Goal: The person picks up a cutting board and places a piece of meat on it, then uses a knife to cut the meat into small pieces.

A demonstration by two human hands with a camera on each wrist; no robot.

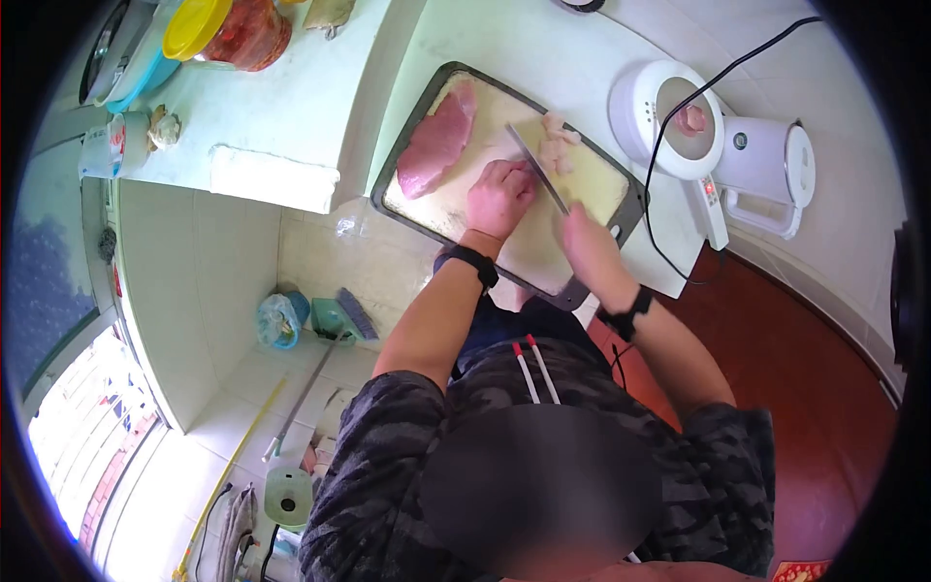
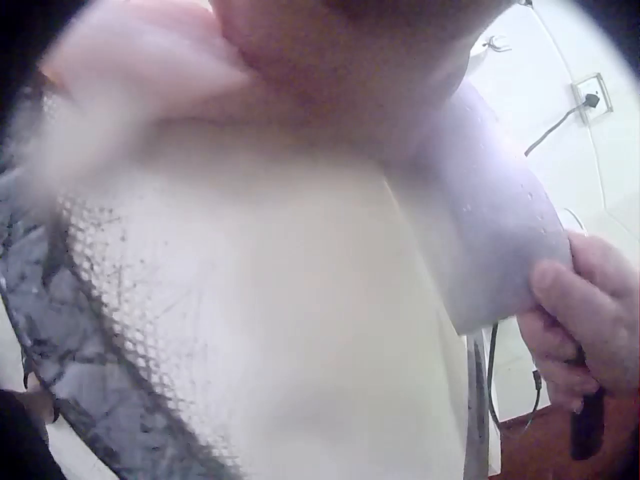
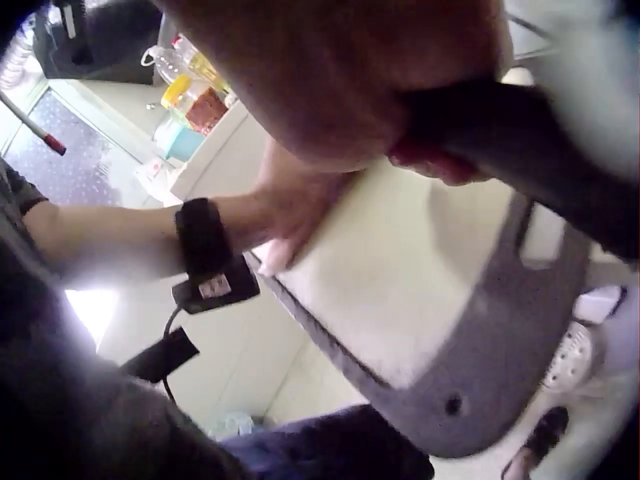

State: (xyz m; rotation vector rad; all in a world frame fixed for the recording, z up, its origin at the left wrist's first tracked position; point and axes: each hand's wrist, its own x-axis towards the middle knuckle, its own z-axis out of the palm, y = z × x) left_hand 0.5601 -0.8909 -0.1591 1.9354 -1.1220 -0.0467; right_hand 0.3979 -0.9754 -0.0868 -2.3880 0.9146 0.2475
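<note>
On a cream cutting board (image 1: 529,247) with a dark grey rim lies a large slab of raw pink meat (image 1: 436,141), to the left of both hands. My right hand (image 1: 592,247) grips the black handle of a cleaver (image 1: 538,170); its broad blade shows in the left wrist view. My left hand (image 1: 501,199) is beside the blade, fingers curled down over a piece of meat that it mostly hides. Pale cut slices of meat (image 1: 558,150) lie across the blade, near the board's far right edge.
Right of the board stand a round white appliance (image 1: 630,116) with meat in its top and a white kettle (image 1: 766,160). A black cable (image 1: 652,184) hangs close by the board's right corner. On the left counter is a yellow-lidded jar (image 1: 257,39).
</note>
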